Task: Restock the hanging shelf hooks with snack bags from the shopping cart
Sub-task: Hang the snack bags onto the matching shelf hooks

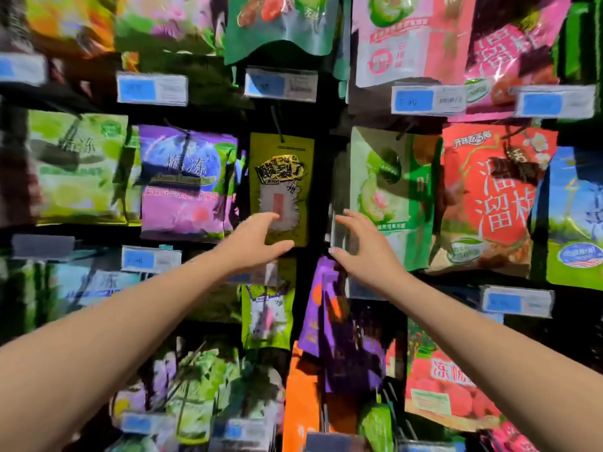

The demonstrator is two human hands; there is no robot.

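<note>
A small yellow-green snack bag (281, 171) hangs from a hook (276, 120) at the centre of the black shelf wall. My left hand (253, 244) reaches up to the bag's lower edge with loosely spread fingers and holds nothing; whether it touches the bag is unclear. To the right, my right hand (365, 246) hovers with relaxed, slightly curved fingers, empty, in front of the dark gap beside a green guava bag (394, 194). No shopping cart is in view.
Rows of hanging snack bags surround the spot: a purple bag (186, 184) on the left, a red plum bag (489, 197) on the right, another yellow-green bag (267, 318) and purple bags (329, 321) below. Blue price tags (280, 84) jut out from the rails.
</note>
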